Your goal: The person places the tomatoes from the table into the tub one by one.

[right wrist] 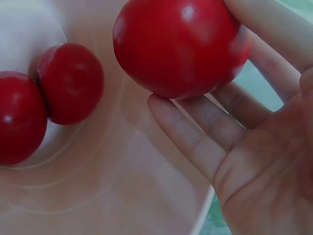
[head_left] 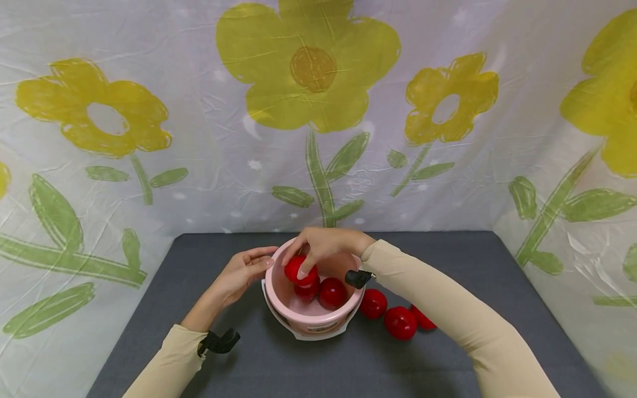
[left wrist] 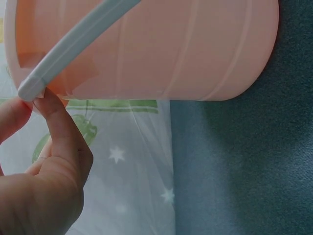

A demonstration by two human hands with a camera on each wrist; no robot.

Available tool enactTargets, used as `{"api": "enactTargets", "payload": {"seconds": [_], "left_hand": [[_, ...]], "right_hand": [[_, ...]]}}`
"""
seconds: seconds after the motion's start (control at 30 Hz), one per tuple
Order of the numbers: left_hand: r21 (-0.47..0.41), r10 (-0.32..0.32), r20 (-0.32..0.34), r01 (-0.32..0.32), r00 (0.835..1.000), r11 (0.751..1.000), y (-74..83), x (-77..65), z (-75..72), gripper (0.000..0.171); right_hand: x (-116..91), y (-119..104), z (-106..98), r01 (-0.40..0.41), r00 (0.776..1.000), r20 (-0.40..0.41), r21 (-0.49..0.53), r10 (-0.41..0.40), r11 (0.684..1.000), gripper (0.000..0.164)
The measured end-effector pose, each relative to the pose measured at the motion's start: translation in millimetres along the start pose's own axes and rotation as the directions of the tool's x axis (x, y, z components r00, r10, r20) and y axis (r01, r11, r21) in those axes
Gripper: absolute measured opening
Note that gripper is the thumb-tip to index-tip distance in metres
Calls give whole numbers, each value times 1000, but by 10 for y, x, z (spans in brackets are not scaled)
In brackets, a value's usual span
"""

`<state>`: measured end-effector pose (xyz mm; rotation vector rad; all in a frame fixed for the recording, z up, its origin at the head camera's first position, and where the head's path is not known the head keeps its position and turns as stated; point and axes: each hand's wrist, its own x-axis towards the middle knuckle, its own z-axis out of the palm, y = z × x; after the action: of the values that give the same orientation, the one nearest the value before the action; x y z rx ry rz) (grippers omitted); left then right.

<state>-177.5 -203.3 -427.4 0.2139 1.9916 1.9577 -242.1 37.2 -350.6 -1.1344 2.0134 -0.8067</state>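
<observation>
A pink bucket (head_left: 308, 319) with a white handle (left wrist: 80, 46) stands on the dark grey table. My left hand (head_left: 242, 276) pinches its rim at the left side, thumb and forefinger by the handle's end (left wrist: 32, 88). Over the inside of the bucket, my right hand (head_left: 325, 243) holds a glossy, round red fruit (right wrist: 181, 46) that looks like a tomato, thumb on one side and fingers on the other. Two more red fruits (right wrist: 73, 83) lie together on the bucket's bottom. In the head view the held one partly covers one of these.
Right of the bucket, three red fruits (head_left: 400, 323) lie on the table (head_left: 378, 367); the right forearm partly hides the farthest right one. A flower-printed sheet (head_left: 209, 182) hangs behind the table and along both sides.
</observation>
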Motion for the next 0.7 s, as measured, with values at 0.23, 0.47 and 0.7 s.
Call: {"api": "enactTargets", "payload": {"seconds": [0.23,0.47,0.7], "left_hand": [[-11,12,5,-12,1000,1000,-25,6,-10,57],[-7,10,1,-10,1000,1000,-31,10,-16,57],[-2,10,3,-10,1000,1000,-23,8,-13,57]], "right_hand": [[5,-5,90,-71,997,13,123,70,990,41],[-89,-94,215,-178,981,1,401,194,899,43],[-109,-100,227,-178,981,9,448,194,876,44]]}}
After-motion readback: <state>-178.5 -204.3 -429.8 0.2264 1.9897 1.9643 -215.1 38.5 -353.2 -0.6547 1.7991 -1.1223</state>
